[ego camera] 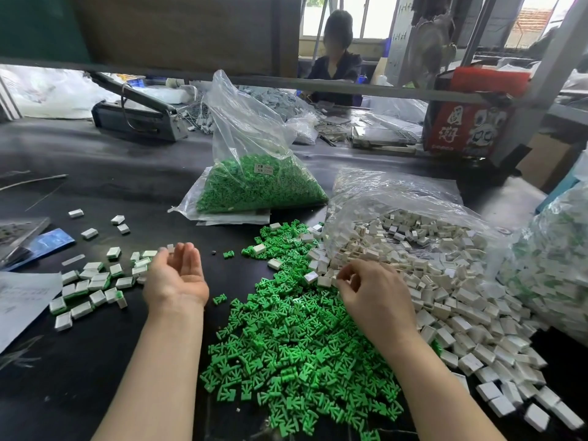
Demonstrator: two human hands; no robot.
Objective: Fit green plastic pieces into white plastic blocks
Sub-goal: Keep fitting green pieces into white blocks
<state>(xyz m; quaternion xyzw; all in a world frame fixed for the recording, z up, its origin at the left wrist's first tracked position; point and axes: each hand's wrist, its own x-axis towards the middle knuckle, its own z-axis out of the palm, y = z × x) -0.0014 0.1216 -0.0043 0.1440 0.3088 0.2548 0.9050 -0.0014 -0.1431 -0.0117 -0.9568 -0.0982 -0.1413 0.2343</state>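
Note:
A big heap of loose green plastic pieces (296, 342) covers the black table in front of me. To its right spreads a heap of white plastic blocks (451, 300), spilling from a clear bag. My left hand (175, 275) lies palm up with relaxed fingers, empty, beside a group of white blocks with green inserts (92, 284). My right hand (372, 291) hovers where the green and white heaps meet, fingers curled down next to a white block (324, 280). Whether the fingers touch or hold anything is hidden.
A clear bag full of green pieces (257, 186) stands behind the heaps. Another bag of filled blocks (553, 275) sits at far right. A sheet of paper (22, 300) and a blue packet (51, 243) lie left. A person (334, 58) sits across the table.

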